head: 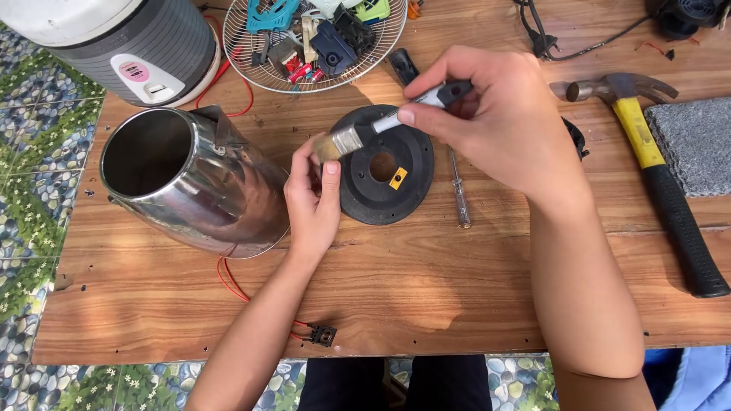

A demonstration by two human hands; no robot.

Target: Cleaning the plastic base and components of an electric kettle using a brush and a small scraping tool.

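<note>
Head view, looking down on a wooden table. The right hand is closed on a small paintbrush, thumb and fingers pinching its grey handle; the pale bristles point left and lie against the fingertips of the left hand. The left hand is partly curled, thumb raised beside the bristles, its fingers resting at the left rim of a black round base plate — whether it actually grips the plate cannot be told. The plate lies flat on the table, with a central hole and a small yellow tag near it. Just left of the left hand a polished steel kettle body lies on its side, its open mouth facing up-left; the interior visible through the mouth holds nothing. Red wires run from beneath it to a small black connector near the front edge of the table. At the far edge a white wire basket holds loose parts — blue, green, black and red pieces, too jumbled to identify singly. A grey and white appliance stands at the far left corner. A screwdriver lies just right of the plate, partly under the right hand. Well to the right lie a hammer with yellow and black handle and a grey pad. A black cable with plug lies at the far right.
</note>
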